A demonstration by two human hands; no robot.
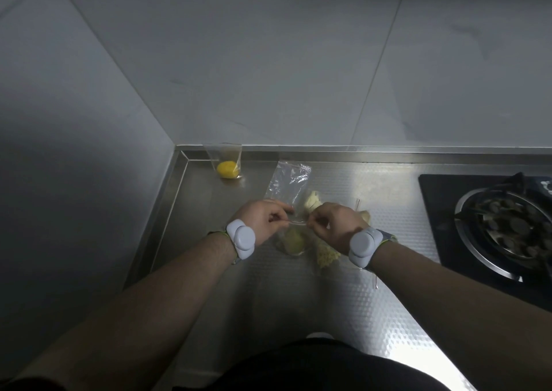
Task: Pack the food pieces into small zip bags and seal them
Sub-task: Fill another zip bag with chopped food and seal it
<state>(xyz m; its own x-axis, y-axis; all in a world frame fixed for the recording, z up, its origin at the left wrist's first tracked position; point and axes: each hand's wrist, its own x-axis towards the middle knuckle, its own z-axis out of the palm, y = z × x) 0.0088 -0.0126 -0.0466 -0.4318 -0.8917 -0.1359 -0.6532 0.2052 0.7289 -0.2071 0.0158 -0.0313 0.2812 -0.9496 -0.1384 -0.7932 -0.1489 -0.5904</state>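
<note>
My left hand (263, 218) and my right hand (336, 221) both pinch the top strip of a small clear zip bag (294, 242) that hangs between them, with a pale greenish food piece in its bottom. An empty clear zip bag (286, 186) lies flat just beyond my hands. A pale food piece (312, 202) sits behind my right hand, and a crumbly yellowish piece (327, 257) lies under my right wrist. At the back left, a zip bag with a yellow food piece (227, 168) leans against the counter's rim.
The steel counter (373, 301) meets grey tiled walls at the back and left. A black gas stove (493, 226) with a round burner takes up the right side. Grey bands sit on both wrists.
</note>
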